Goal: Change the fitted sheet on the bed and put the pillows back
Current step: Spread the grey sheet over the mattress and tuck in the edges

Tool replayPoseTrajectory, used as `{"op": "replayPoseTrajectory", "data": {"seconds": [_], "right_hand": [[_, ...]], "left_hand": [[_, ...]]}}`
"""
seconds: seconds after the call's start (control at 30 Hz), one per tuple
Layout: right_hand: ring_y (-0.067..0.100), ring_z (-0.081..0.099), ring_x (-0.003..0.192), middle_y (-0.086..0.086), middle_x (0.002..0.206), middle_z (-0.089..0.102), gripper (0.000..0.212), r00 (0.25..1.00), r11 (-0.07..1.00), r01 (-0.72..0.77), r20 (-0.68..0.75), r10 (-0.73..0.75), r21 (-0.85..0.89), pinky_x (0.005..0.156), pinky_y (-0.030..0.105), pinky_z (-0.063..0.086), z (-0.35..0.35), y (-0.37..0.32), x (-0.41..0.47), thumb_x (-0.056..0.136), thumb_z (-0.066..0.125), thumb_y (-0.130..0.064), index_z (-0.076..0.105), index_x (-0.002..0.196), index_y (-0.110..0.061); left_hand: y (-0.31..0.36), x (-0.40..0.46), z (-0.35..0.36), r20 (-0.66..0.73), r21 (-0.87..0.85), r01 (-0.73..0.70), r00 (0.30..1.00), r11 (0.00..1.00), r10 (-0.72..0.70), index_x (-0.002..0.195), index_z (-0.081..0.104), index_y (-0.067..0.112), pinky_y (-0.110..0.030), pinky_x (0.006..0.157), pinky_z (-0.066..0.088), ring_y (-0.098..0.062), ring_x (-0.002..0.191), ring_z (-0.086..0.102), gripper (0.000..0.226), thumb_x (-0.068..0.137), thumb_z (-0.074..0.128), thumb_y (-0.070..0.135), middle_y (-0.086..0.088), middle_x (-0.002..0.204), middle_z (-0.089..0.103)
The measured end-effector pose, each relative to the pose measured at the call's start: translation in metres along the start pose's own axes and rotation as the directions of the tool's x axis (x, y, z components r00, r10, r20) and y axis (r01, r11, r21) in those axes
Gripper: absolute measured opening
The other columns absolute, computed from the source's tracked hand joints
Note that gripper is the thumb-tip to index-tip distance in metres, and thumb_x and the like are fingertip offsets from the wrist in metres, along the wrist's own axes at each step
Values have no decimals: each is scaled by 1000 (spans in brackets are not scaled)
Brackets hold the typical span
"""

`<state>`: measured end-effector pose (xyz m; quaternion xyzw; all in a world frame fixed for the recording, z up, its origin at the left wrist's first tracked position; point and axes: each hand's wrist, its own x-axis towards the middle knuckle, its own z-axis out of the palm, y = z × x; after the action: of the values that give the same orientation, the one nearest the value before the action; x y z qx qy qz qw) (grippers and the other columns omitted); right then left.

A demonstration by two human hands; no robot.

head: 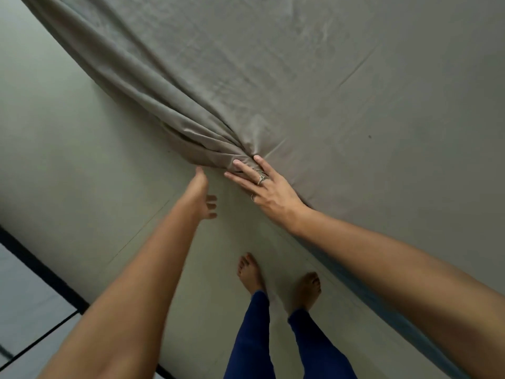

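Pale floor (82, 173) lies below, bare feet (250, 272) beside the bed (382, 302). Left hand (202, 198) hangs loose-fingered, holding nothing. Right hand (267, 187) lies flat, fingers straight, on the bunched grey fitted sheet (328, 91) at the bed's corner.

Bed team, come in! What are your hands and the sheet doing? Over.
Right hand flat, fingers on bunched corner of grey-beige fabric fitted sheet. Left hand open beside it, holding nothing. Nothing in the way.

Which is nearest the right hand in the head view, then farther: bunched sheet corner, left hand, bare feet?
1. Bunched sheet corner: under the right hand fingers.
2. Left hand: just beside, toward the floor side.
3. Bare feet: farthest, on the floor below.
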<state>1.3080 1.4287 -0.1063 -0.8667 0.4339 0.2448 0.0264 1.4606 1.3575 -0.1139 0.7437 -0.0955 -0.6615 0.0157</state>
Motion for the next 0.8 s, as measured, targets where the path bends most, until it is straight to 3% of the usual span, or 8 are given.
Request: {"op": "replayPoseTrajectory", "data": {"seconds": [0.1, 0.23, 0.3, 0.37, 0.43, 0.57, 0.67, 0.8], "right_hand": [[20, 26, 144, 0, 155, 30, 44, 952, 985, -5, -299, 58, 175, 116, 38, 25, 15, 8, 4, 93, 40, -12, 53, 135, -7], [26, 34, 140, 16, 152, 34, 60, 926, 905, 11, -346, 151, 425, 114, 32, 30, 6, 19, 6, 80, 30, 6, 41, 139, 6], [28, 35, 139, 21, 150, 33, 63, 923, 802, -35, -288, 255, 597, 115, 30, 26, -4, 14, 9, 77, 30, 8, 39, 140, 8], [29, 36, 138, 21, 149, 35, 53, 897, 641, -140, -178, 405, 755, 115, 32, 25, -18, 5, 14, 87, 38, -2, 40, 140, 7], [25, 31, 141, 17, 151, 33, 51, 860, 394, -242, 9, 510, 887, 117, 31, 21, -34, -1, 22, 98, 41, -20, 36, 143, 2], [26, 35, 138, 16, 147, 41, 58, 839, 67, -430, 371, 399, 900, 112, 32, 26, -48, 22, 55, 101, 32, -44, 39, 143, -5], [32, 43, 131, 20, 139, 49, 72, 795, -48, -568, 563, 228, 822, 106, 39, 36, -49, 43, 84, 96, 24, -61, 48, 135, -5], [32, 47, 128, 24, 132, 54, 94, 723, -154, -656, 674, 151, 739, 103, 36, 34, -46, 48, 107, 90, 12, -72, 57, 127, 2]], "left_hand": [[-15, 5, 25, 202, -234, -19, 977, 972, 68, 118, 50, 18, -34, 89, 39, -22, 96, 52, 69, 92, 14, 71, -8, 100, 55], [-2, 62, 50, -95, -485, -328, 941, 810, 324, 108, 61, 19, -24, 74, 52, -12, 93, 63, 45, 99, 34, 53, -4, 104, 67], [3, 77, 53, -196, -312, -475, 880, 823, 433, 113, 58, 19, -29, 82, 48, -6, 96, 55, 59, 92, 34, 68, -3, 115, 63], [12, 31, 47, -283, -209, -578, 808, 789, 517, 127, 56, 15, -23, 89, 41, -9, 102, 55, 44, 99, 41, 47, 0, 116, 60], [15, -6, 36, -338, 27, -716, 650, 697, 681, 140, 48, 17, -19, 98, 40, -14, 117, 56, 43, 99, 48, 32, -3, 131, 60], [23, -10, 24, -183, 282, -841, 425, 461, 887, 140, 48, 29, -34, 113, 32, -15, 136, 41, 44, 96, 47, 32, -4, 145, 47], [43, -7, 18, -57, 564, -745, 395, 356, 917, 134, 56, 23, -37, 119, 13, -18, 136, 40, 45, 93, 43, 37, -5, 138, 55], [77, 9, -3, 94, 851, -525, 159, 3, 983, 106, 71, 15, -44, 112, 26, -19, 110, 60, 27, 94, 49, 27, -2, 104, 70]]}}
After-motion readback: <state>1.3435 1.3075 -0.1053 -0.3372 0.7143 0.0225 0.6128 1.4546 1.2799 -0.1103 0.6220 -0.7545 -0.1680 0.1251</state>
